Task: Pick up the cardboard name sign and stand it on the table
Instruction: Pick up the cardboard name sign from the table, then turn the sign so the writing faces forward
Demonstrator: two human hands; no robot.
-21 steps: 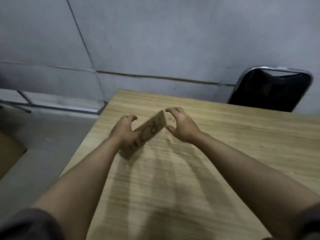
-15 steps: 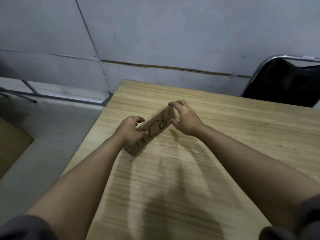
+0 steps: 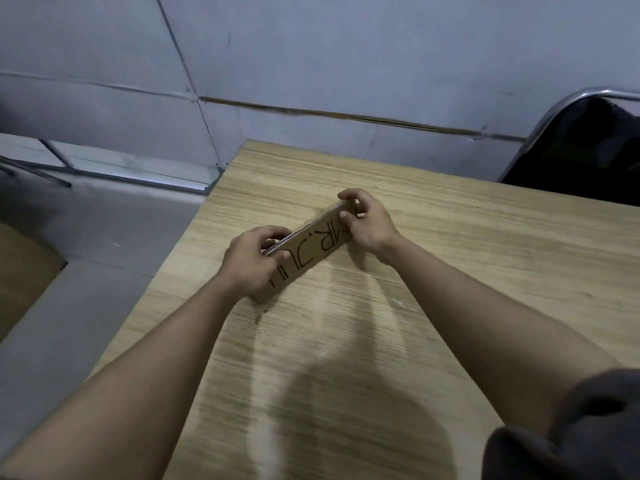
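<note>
**Sign gripped at both ends, standing-up step under way**

Table (image 3: 450,271): wood-grain top, bare apart from the sign; far-left corner close behind the work, left edge running down past the left forearm, floor beyond it. Ample open surface toward the right and the near edge. Chair (image 3: 581,147) at the far edge, well apart from the work.

Cardboard name sign (image 3: 308,251): near the far-left corner, set diagonally, lettered face tilted toward the camera, lower long edge seemingly on the top.

Left hand (image 3: 249,261) clamped on the near-left end; right hand (image 3: 367,223) pinching the far-right end. Hands apart, one per end.

Judged mid-placement. Next move calls for squaring the base, easing grip, checking for toppling. Risk: sliding toward the left edge.
</note>
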